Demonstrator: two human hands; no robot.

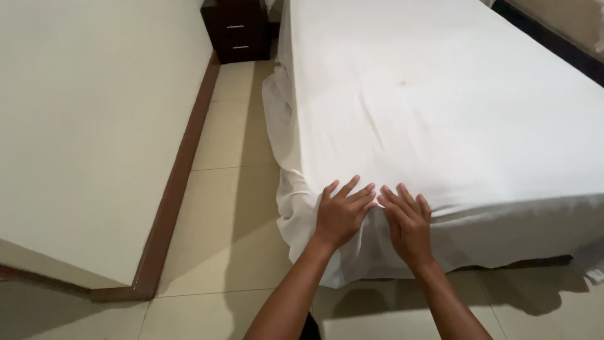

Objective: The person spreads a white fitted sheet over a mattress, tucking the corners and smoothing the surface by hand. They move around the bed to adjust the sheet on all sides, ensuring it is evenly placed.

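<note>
A white sheet (440, 107) covers a mattress that fills the right half of the view. My left hand (341, 213) lies flat on the sheet at the near left corner of the bed, fingers spread and pointing up to the right. My right hand (408, 221) lies flat just beside it, fingers apart, nearly touching the left fingertips. Both palms press on the fabric at the foot edge and hold nothing. Loose sheet (286, 145) hangs down the left side of the bed and bunches at the corner.
A cream wall (88, 126) with a brown baseboard (179, 170) runs along the left. Beige floor tiles (233, 189) form a narrow aisle between wall and bed. A dark wooden nightstand (238, 30) with two drawers stands at the far end.
</note>
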